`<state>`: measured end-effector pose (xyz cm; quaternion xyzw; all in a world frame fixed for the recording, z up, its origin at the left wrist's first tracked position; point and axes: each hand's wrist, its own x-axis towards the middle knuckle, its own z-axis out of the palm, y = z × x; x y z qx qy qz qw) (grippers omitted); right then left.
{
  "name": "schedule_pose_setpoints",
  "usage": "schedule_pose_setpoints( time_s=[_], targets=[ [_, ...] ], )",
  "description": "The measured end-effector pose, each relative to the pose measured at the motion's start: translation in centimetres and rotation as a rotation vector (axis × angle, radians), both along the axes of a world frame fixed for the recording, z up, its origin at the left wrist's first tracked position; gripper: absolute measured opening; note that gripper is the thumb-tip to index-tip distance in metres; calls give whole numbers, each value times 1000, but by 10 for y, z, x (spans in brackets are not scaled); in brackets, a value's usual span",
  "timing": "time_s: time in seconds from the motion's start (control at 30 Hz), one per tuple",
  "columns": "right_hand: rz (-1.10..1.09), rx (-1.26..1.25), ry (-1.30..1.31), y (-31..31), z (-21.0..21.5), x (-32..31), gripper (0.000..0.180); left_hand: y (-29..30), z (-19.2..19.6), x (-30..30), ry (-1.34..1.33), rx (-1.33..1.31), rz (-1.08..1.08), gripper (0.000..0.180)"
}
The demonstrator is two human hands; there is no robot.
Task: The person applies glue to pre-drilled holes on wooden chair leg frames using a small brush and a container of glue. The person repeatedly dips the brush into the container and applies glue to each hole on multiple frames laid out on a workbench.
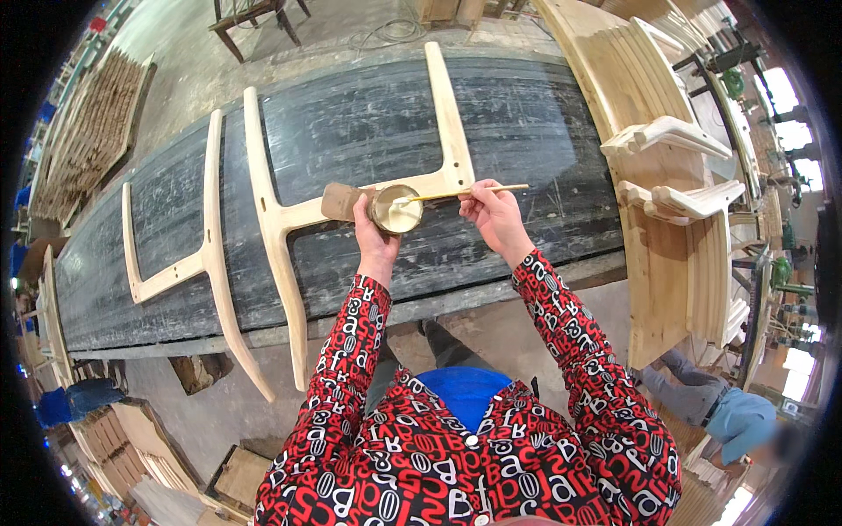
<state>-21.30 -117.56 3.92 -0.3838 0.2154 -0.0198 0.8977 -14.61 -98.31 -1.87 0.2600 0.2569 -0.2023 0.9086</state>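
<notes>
1. left hand (375,238), bare: closed round the side of a round, open-topped container with a brownish wall and smooth cream-coloured contents (402,210). grip enters from the container's 7 to 8 o'clock; the fingers beneath are largely hidden.

2. right hand (493,215), bare: at the container's 3 o'clock; fingertips pinched on a thin, straight, yellowish stick (447,193). inner end at the container's mouth, whether immersed too small to tell; outer end runs past the fingers toward 3 o'clock.

3. container, placement: before the chest, over the cross rail of a large pale wooden frame with two long uprights (289,216); whether resting or lifted, cannot tell.

4. flat brown piece (342,202): at the container's 9 o'clock, just beside the left fingers; whether attached, cannot tell.

5. handling, container (judged): light to moderate weight, stiff wall, contents liable to slop if tilted; rim slippery if smeared. best held low round the wall, mouth upward.

6. handling, stick (judged): very light, stiff, could snap if levered; best pinched mid-length, clear of the wet end.

7. support: long dark scuffed table (351,123), frame lying across it, lower leg overhanging the near edge toward 7 o'clock.

8. second, smaller pale wooden frame (180,273): on the table, between 8 and 9 o'clock of the container, well apart from both hands.

9. co-worker in blue top (741,414): far off at 4 o'clock.
</notes>
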Motion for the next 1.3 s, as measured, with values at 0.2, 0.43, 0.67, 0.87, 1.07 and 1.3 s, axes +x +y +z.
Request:
schedule_pose_setpoints(
  time_s=[0.2,0.43,0.67,0.87,1.07,1.3],
  targets=[
    [-187,48,164,-28,-14,-14,8,-44,5,2,15,-38,-35,37],
    [-184,-58,130,-51,-18,-3,15,-72,-13,11,-5,-37,-35,37],
    [-34,-1093,-48,-84,3,22,16,-52,-16,-5,20,13,3,37],
    [207,-1371,-156,-76,-3,36,18,-31,-18,-30,78,81,32,40],
    [281,-1447,-278,-67,-8,46,17,-16,-24,-40,62,20,49,38],
    [272,-1444,-224,-73,3,62,19,-2,-21,-46,50,79,88,37]
  ],
)
